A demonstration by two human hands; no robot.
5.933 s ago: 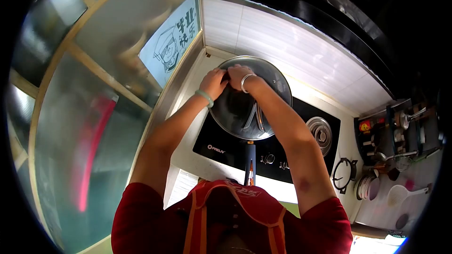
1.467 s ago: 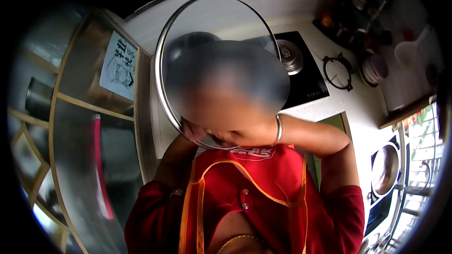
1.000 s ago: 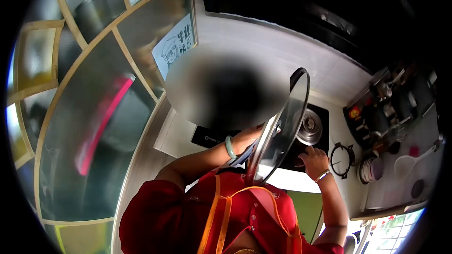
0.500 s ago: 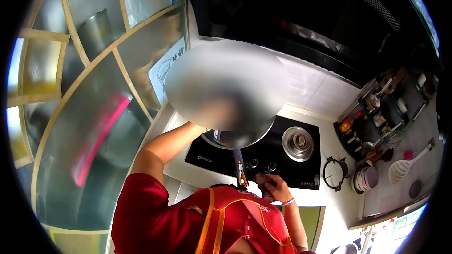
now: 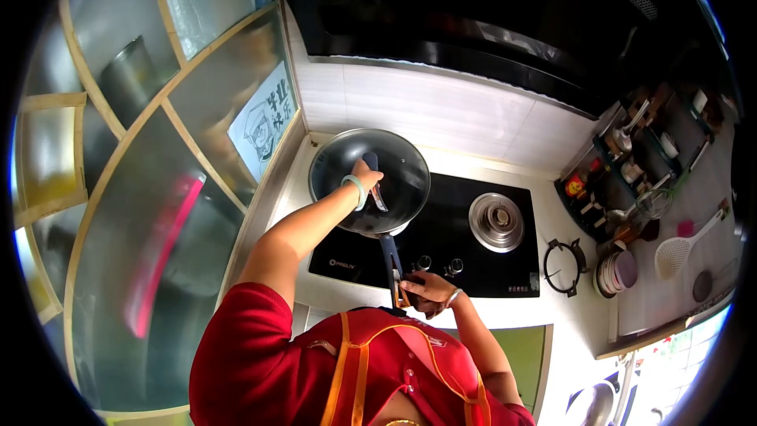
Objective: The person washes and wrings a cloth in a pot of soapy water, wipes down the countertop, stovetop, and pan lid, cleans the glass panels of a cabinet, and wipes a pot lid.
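Lid (image 5: 337,173) appears fully seated on the pan (image 5: 385,242); left hand (image 5: 367,177) grips its upright handle (image 5: 371,160), release outstanding. Right hand (image 5: 430,287) meets the pan handle (image 5: 392,262); closure indeterminable from here.

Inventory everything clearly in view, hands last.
Hob: one, black, centre
Pan: one, dark, hob's left
Lid: one, clear, on pan
Burner: one visible, silver, hob's right
Knobs: two, silvery, hob front
Support ring: one, black, beside hob
Stacked dishes: several, pale and mauve, right
Skimmer: one, white, right
Utensils: several, mixed, upper right
Hood: one, black, above
Glass partition: one, greenish, left
Poster: one, pale blue, left
Apron: one, red, worn
Left hand: one, on lid handle
Right hand: one, at pan handle
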